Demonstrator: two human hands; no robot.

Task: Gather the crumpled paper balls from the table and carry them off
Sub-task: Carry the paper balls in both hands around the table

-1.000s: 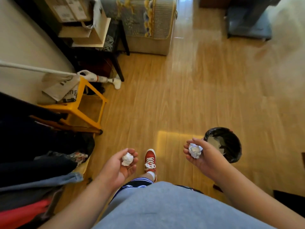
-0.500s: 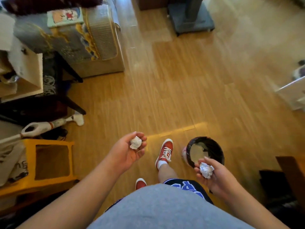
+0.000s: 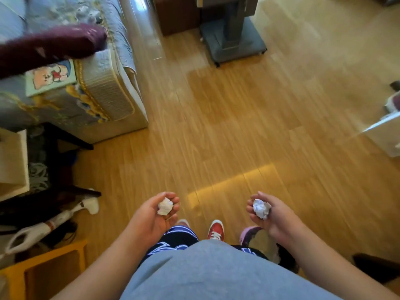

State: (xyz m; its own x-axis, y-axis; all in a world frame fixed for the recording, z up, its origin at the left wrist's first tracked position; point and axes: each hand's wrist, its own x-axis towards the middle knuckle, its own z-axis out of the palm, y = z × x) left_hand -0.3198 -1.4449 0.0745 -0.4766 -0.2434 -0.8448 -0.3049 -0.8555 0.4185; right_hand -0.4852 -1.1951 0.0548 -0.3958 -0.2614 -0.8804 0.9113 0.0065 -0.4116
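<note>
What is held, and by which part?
The left hand holds the left paper ball, the right hand the right paper ball; curled fingers cup each ball's underside.

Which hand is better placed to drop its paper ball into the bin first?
Likely right: the right hand holds its paper ball almost above the bin; the left hand is farther off.

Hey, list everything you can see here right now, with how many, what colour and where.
left paper ball: one, white, held lower centre-left
right paper ball: one, white, held lower centre-right
bin: one, black, under the right forearm, partly hidden
sofa: one, grey patterned, upper left
stool: one, yellow, bottom left
handheld vacuum: one, white, lower left
stand base: one, grey, top centre
shoe: one, red, bottom centre
left hand: one, curled round left paper ball
right hand: one, curled round right paper ball
</note>
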